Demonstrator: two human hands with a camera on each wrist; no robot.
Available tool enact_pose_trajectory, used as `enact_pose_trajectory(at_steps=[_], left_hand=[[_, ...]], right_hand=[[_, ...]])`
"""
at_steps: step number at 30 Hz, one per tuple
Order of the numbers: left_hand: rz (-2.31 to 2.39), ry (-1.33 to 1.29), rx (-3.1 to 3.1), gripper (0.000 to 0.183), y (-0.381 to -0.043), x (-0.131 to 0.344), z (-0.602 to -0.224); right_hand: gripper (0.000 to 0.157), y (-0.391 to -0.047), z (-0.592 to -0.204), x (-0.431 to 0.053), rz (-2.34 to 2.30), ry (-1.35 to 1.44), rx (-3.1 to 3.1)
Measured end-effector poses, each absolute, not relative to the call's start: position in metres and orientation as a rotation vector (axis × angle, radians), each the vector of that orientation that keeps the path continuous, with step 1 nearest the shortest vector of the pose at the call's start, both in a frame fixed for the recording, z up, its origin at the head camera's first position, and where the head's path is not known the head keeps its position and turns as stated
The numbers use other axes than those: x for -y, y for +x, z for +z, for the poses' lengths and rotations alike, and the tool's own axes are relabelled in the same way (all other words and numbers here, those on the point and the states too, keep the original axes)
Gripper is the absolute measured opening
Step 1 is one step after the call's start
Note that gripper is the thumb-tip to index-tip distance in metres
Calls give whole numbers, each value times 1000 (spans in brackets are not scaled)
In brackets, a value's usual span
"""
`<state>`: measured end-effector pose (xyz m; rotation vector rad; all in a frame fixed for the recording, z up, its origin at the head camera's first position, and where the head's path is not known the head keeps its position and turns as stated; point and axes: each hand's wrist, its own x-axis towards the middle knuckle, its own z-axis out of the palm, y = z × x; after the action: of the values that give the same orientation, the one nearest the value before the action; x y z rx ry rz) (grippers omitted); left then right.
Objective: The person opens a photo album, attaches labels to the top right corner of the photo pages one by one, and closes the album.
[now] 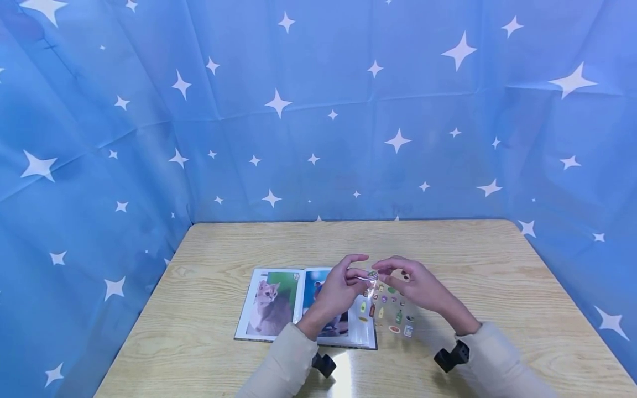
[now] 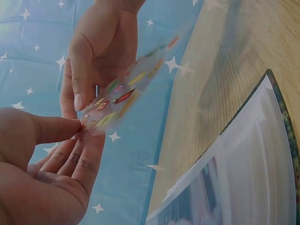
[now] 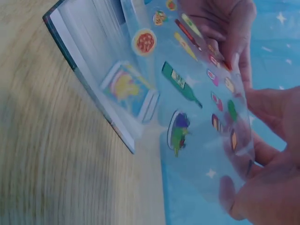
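Note:
Between the two hands hangs a clear sticker sheet [image 3: 197, 126], printed with small food and bottle pictures. My left hand [image 1: 340, 287] pinches its upper edge between thumb and fingers, the thumb [image 2: 58, 129] lying on the near side. At the sheet's other upper corner, my right hand [image 1: 415, 284] holds the edge, with fingertips showing through the clear plastic in the right wrist view. A small round green-and-white sticker [image 1: 372, 275] appears by the left fingertips. Below and left lies an open photo album [image 1: 298, 304], partly covered by my left forearm and the sheet.
The album's left page carries a cat photo [image 1: 271, 304]; another photo [image 1: 335, 326] fills part of the right page. Everything rests on a light wooden table [image 1: 209, 249]. A blue star-patterned cloth [image 1: 338, 160] hangs behind and along both sides.

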<state>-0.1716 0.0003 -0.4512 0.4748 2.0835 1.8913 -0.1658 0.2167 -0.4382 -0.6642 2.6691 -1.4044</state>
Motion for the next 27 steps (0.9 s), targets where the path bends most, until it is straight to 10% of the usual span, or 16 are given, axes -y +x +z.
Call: enact_pose_trajectory(at_steps=[27], left_hand=[[1780,450,-2203,46,-171,-6,-457]], right_hand=[[14,-167,-450,-212,-1417,-756,-2891]])
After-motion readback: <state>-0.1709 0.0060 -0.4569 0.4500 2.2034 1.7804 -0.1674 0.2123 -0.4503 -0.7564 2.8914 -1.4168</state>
